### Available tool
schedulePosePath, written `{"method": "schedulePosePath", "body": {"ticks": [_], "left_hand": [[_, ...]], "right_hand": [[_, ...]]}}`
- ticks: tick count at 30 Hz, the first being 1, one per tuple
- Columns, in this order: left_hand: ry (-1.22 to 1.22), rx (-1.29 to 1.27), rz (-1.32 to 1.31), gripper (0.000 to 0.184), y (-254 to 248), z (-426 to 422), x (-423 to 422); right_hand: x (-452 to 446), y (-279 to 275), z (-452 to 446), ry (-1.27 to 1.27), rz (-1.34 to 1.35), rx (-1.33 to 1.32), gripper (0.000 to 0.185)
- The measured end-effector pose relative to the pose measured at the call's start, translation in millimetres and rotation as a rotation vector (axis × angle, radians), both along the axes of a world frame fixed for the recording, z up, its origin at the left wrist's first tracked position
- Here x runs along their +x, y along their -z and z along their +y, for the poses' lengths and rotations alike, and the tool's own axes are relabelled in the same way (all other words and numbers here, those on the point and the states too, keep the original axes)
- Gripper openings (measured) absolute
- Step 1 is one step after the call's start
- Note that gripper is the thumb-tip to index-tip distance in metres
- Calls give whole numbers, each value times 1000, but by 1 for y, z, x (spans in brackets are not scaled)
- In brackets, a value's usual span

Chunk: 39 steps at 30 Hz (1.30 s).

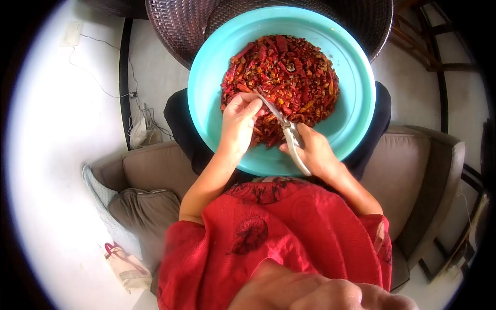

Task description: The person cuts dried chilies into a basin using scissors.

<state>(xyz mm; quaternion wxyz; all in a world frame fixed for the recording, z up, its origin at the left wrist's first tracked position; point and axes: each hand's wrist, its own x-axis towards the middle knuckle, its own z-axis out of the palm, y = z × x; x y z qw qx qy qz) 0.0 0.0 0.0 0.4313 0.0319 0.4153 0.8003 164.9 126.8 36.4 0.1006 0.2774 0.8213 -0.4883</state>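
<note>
Right hand (312, 150) clamped on white-handled metal scissors (290, 130), left hand (240, 114) pinched together beside blades, dried red chili pieces (289, 72), round turquoise basin (356, 111)

Head view: taken from up high, tipped forward and down
Bowl (356, 85): seen close, from above
Sofa (400, 170): seen farther off

Turquoise basin (350, 119), round, above dark-clad legs (182, 132); red and orange chilli pieces (289, 77) heaped inside

Smooth plastic-looking basin (205, 98), dark woven chair (178, 28), metal-looking scissor blades (274, 109), and matt, perhaps cloth, sofa (155, 166).
</note>
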Motion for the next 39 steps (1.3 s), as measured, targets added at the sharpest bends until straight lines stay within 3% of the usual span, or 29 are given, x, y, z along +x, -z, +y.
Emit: {"method": "schedulePosePath", "body": {"ticks": [2,5,11,24,36,39], "left_hand": [[16,-205,225,14,-8,-1,2],[72,-249,357,12,-9,-4,-1],[69,-150,134,11,-4,-2,-6],[50,-191,93,12,-7,-3,-8],[43,-150,-44,16,1,-8,-13],[27,-59,-74,14,-1,-6,-11]], "right_hand": [[1,0,-1,23,-23,-37,57],[2,-2,1,2,-47,-13,58],[-2,-6,4,-5,-95,31,59],[1,4,0,18,24,94,51],[7,-3,2,88,67,-170,50],[6,-10,3,37,66,29,51]]}}
